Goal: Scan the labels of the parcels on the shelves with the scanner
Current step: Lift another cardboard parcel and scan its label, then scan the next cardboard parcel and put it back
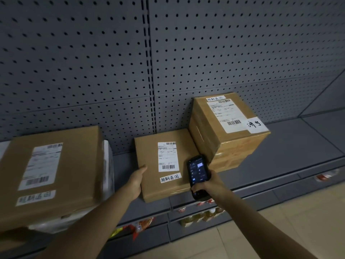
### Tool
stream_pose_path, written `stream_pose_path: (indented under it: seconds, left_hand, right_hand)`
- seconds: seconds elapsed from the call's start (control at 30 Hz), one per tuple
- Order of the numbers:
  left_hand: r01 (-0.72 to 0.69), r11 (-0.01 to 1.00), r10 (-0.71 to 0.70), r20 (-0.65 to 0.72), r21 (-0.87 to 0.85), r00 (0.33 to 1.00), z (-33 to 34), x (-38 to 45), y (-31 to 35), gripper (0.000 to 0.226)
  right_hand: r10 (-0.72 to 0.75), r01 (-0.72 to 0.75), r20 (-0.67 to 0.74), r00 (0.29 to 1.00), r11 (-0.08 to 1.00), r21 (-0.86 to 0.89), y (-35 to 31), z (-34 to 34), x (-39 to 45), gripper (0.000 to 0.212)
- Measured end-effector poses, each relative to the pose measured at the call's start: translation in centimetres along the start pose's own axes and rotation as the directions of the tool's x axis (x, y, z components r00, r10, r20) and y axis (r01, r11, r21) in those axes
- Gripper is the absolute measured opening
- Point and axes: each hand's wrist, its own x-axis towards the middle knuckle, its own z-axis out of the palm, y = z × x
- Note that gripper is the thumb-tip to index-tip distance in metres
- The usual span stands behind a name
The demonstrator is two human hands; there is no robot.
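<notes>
Grey pegboard [93, 53] backs a grey shelf [291, 146] carrying three brown parcels. Middle: a flat parcel [149, 161] lies label-up, its shipping label [167, 157] facing the viewer. Left hand [136, 181], fingers straight and together, presses against the parcel's near-left edge to steady it. Right hand [207, 184], fingers curled round the scanner [197, 174], holds it just right of the label, screen lit. Right: a taller parcel [227, 128] touches the flat one; left: a large parcel [50, 171] rests on a white package. Risk, as judged: the scanner sits beside rather than over the barcode, so a read may miss or catch the neighbouring label.
</notes>
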Motion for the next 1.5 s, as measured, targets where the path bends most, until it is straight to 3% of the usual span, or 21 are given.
stream_pose_path:
  seconds: [0.13,0.37,0.5,0.57,0.67,0.77,0.9,0.97,1.03,1.1,1.17,1.2,1.27,1.33,1.5]
  left_hand:
    - [0.023,0.995,-0.013,-0.106,0.098,0.994,0.2,1.1,-0.2,0.039]
    - [0.002,0.995,0.012,-0.134,0.100,0.991,0.0,1.4,0.3,0.039]
    - [-0.213,0.951,0.256,-0.184,0.226,0.949,0.1,0.3,1.1,0.032]
    - [-0.324,0.893,0.380,-0.136,0.314,0.915,0.0,-0.8,1.8,0.031]
    - [-0.466,0.814,0.509,-0.041,0.346,0.860,0.1,-3.8,3.9,0.025]
    - [-0.509,0.820,0.543,-0.075,0.263,0.836,-1.1,-7.4,7.2,0.028]
    - [-0.609,0.757,0.642,-0.095,0.236,0.761,-6.6,-11.3,11.3,0.034]
    - [-0.682,0.721,0.693,-0.154,0.121,0.705,-10.5,-13.4,12.7,0.035]
    - [-0.712,0.665,0.746,-0.216,0.224,0.629,-14.8,-14.7,13.2,0.027]
    - [-0.645,0.714,0.700,-0.285,0.272,0.655,-18.6,-15.4,13.2,0.050]
    - [-0.466,0.752,0.639,-0.345,0.466,0.688,-21.7,-16.5,13.2,0.029]
    - [-0.349,0.729,0.638,-0.398,0.589,0.659,-23.1,-16.8,13.0,0.020]
    - [-0.161,0.649,0.654,-0.437,0.744,0.617,-25.5,-16.9,12.8,0.039]
    - [-0.159,0.706,0.598,-0.462,0.690,0.655,-27.2,-17.1,12.5,0.053]
    - [-0.166,0.865,0.367,-0.371,0.474,0.853,-29.5,-16.6,11.7,0.064]
  right_hand:
    - [0.025,-0.025,-0.004,1.000,1.000,0.011,0.1,0.3,0.3,0.078]
    - [0.018,-0.018,-0.018,1.000,1.000,0.013,-0.2,0.6,0.0,0.073]
    - [0.012,-0.014,-0.063,0.998,0.999,-0.031,-0.9,1.4,-0.6,0.043]
    - [0.030,-0.030,-0.042,0.999,1.000,-0.004,-1.7,2.3,-1.2,0.047]
    - [-0.012,0.011,0.008,1.000,0.998,0.065,-3.3,4.2,-2.0,0.065]
    - [-0.054,0.035,0.119,0.991,0.988,0.153,-5.6,6.7,-3.2,0.036]
    - [-0.078,0.032,0.304,0.950,0.988,0.154,-8.4,10.9,-4.9,0.032]
    - [-0.093,0.029,0.381,0.920,0.985,0.170,-9.6,13.6,-5.8,0.023]
    - [-0.102,0.008,0.443,0.891,0.978,0.211,-10.4,16.5,-6.5,0.025]
    - [-0.097,-0.005,0.481,0.871,0.978,0.207,-10.9,19.4,-7.2,0.021]
    - [-0.079,-0.017,0.505,0.860,0.983,0.183,-11.0,22.2,-7.8,0.017]
    - [-0.071,-0.023,0.509,0.858,0.984,0.176,-11.0,23.3,-8.0,0.016]
    - [-0.064,-0.023,0.507,0.860,0.986,0.165,-10.6,25.3,-8.1,0.015]
    - [-0.058,-0.011,0.489,0.870,0.990,0.138,-10.1,26.9,-8.0,0.017]
    - [-0.085,0.002,0.439,0.895,0.982,0.186,-9.3,28.8,-8.0,0.026]
